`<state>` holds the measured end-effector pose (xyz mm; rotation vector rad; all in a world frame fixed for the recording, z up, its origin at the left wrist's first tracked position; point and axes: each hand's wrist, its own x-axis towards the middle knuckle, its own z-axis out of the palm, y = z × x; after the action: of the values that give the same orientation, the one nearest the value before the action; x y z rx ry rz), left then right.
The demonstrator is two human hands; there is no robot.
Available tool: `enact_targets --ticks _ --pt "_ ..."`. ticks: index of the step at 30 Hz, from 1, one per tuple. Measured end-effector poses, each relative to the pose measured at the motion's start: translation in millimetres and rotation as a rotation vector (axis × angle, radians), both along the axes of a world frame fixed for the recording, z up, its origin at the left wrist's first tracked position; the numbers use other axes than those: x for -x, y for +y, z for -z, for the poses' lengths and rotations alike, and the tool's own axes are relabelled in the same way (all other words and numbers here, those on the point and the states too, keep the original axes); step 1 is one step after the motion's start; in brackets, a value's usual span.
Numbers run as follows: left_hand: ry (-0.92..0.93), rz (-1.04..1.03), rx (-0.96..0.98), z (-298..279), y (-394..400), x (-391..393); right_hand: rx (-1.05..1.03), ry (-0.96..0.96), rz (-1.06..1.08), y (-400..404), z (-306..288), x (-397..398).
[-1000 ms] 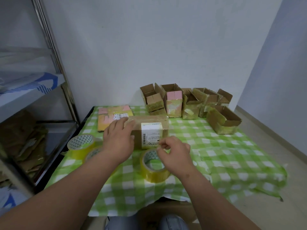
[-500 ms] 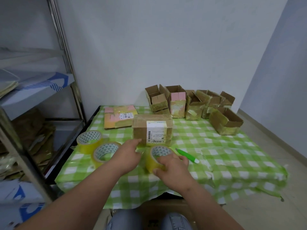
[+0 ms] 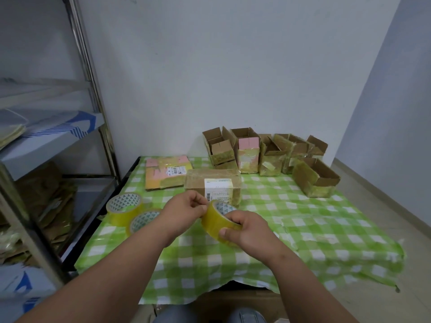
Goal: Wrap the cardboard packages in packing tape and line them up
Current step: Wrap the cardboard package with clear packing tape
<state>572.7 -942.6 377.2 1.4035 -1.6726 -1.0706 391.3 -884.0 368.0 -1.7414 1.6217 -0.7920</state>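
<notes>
Label text on the closed package (image 3: 213,186) is way too small to read. The left hand (image 3: 186,212) covers part of one spare tape roll (image 3: 142,219), and the right hand (image 3: 248,228) hides the near side of the held roll (image 3: 215,221). Shelf unit (image 3: 46,136) is cut off at the left edge.

Single head-worn view looks forward and down, close over table (image 3: 303,229).

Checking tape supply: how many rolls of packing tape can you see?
3: one roll gripped in the right hand, two rolls on the tablecloth at left, the nearer partly hidden by the left forearm.
</notes>
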Motion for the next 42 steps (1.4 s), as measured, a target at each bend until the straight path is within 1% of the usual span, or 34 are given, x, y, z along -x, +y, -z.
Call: enact_targets --ticks 3,8,11,13,17,19,21,25,28,30,32,35,36,39,42 --pt "-0.04 -0.07 0.035 -10 -4 0 0.016 -0.028 -0.014 -3 -6 -2" --pt "0.052 -0.019 -0.042 -24 -11 -1 0.049 -0.003 -0.052 -8 -14 -3" --pt "0.126 -0.021 -0.119 -27 -17 -1 0.06 0.032 -0.066 -11 -20 -3" --pt "0.139 -0.039 -0.13 -29 -20 -1 0.057 0.021 -0.07 -13 -24 -3" --pt "0.0 -0.078 -0.064 -39 -26 4 0.093 0.012 -0.1 -19 -31 -2" --pt "-0.043 -0.082 -0.049 -47 -29 5 0.126 -0.027 -0.111 -24 -38 1" --pt "0.012 -0.076 -0.087 -54 -33 4 0.131 -0.092 -0.118 -28 -46 5" --pt "0.275 -0.054 -0.201 -65 -37 2 0.161 -0.159 -0.129 -36 -64 17" --pt "0.366 -0.03 -0.247 -71 -40 2 0.21 -0.205 -0.096 -44 -73 22" --pt "0.387 -0.01 -0.267 -74 -44 0 0.251 -0.195 -0.072 -51 -78 21" --pt "0.363 0.02 -0.24 -76 -48 -2 0.278 -0.175 -0.078 -57 -82 17" --pt "0.35 0.008 -0.185 -81 -56 -5 0.255 -0.198 -0.122 -61 -88 18" --pt "0.356 -0.003 -0.175 -82 -59 -7 0.228 -0.228 -0.137 -62 -89 21" --pt "0.374 -0.015 -0.159 -86 -66 -10 0.122 -0.399 -0.211 -68 -92 31" --pt "0.45 -0.067 -0.128 -93 -73 -16 0.073 -0.447 -0.251 -76 -96 42"
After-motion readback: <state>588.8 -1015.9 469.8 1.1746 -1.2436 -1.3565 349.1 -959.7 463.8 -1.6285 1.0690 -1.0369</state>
